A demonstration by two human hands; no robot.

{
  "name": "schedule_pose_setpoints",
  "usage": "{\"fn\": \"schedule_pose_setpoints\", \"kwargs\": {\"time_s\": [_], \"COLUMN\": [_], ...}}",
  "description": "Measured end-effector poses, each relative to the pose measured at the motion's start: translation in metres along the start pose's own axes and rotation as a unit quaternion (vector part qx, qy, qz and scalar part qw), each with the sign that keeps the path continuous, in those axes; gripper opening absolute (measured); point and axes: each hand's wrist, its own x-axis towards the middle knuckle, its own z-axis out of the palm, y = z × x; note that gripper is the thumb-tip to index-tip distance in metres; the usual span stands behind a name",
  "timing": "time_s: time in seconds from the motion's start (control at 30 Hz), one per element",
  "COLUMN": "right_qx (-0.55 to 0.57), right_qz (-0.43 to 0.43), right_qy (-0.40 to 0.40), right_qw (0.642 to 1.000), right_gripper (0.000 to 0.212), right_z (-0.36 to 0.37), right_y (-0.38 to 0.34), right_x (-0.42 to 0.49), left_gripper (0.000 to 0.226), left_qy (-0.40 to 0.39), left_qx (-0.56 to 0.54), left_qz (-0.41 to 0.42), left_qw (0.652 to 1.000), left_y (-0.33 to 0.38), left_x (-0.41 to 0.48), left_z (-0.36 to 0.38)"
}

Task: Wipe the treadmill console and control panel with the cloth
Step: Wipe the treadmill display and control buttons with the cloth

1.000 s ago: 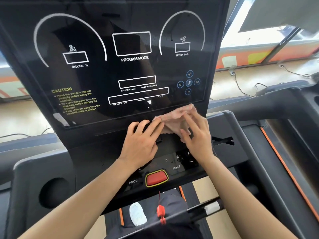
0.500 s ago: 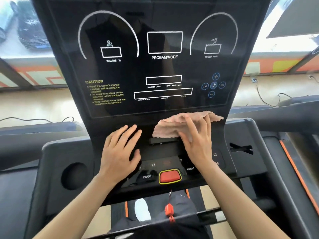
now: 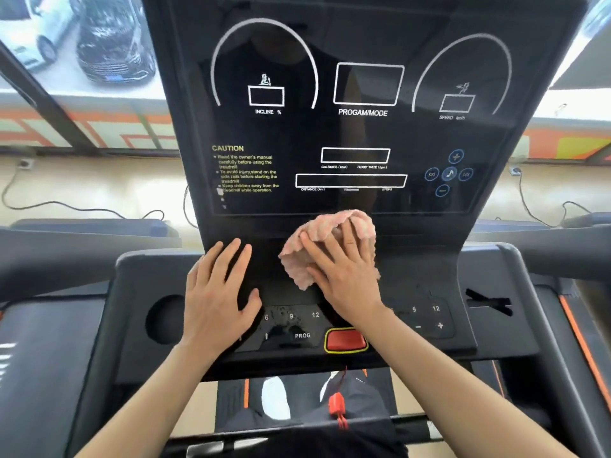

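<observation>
Right hand [image 3: 344,276] lies palm down on a crumpled pink cloth [image 3: 325,239], fingers [image 3: 350,236] spread and flat, pressing it against the dark ledge between the treadmill console [image 3: 360,133] screen and the control panel [image 3: 426,317]; not a closed grip, cloth is pinned under the palm, with its edges sticking out above and to the left of the hand. Left hand [image 3: 220,289] rests flat just beside it on the same ledge, fingers extended and slightly apart, holding nothing, not touching the cloth. Console is upright, glossy black, unlit, printed INCLINE %, PROGAM/MODE, SPEED, plus a yellow CAUTION text block [image 3: 246,170] lower left and round blue media buttons [image 3: 448,173] lower right. Below the hands the panel shows number keys 6, 9, 12, a PROG key [image 3: 302,335] and a red stop button [image 3: 345,340] with yellow rim, just under the right wrist. Red safety clip [image 3: 337,408] hangs on a cord below the button. Round cup holder [image 3: 165,319] recess left of the left hand. White shoe [image 3: 276,398] visible on the belt below.
</observation>
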Motion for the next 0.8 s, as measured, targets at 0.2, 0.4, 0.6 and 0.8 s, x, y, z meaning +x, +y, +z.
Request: {"fn": "schedule_pose_setpoints", "kwargs": {"time_s": [0.2, 0.4, 0.6, 0.8], "right_qx": [-0.053, -0.055, 0.166, 0.207], "right_qz": [-0.085, -0.206, -0.219, 0.055], "right_qy": [-0.04, -0.112, -0.069, 0.061], "right_qw": [0.994, 0.971, 0.959, 0.975], "right_gripper": [0.076, 0.079, 0.045, 0.023], "right_z": [-0.004, 0.007, -0.005, -0.03], "right_y": [-0.008, -0.043, -0.042, -0.006], "right_x": [0.024, 0.045, 0.048, -0.018], "left_gripper": [0.065, 0.067, 0.032, 0.057], "left_qy": [-0.043, -0.088, 0.066, -0.015], "left_qx": [-0.069, -0.207, -0.174, -0.116], "left_qz": [-0.072, -0.094, -0.074, 0.111], "left_qw": [0.994, 0.97, 0.98, 0.987], "left_y": [0.002, -0.015, -0.017, 0.012], "left_x": [-0.02, -0.033, -0.037, -0.013], "left_z": [0.01, 0.007, -0.002, 0.005]}}
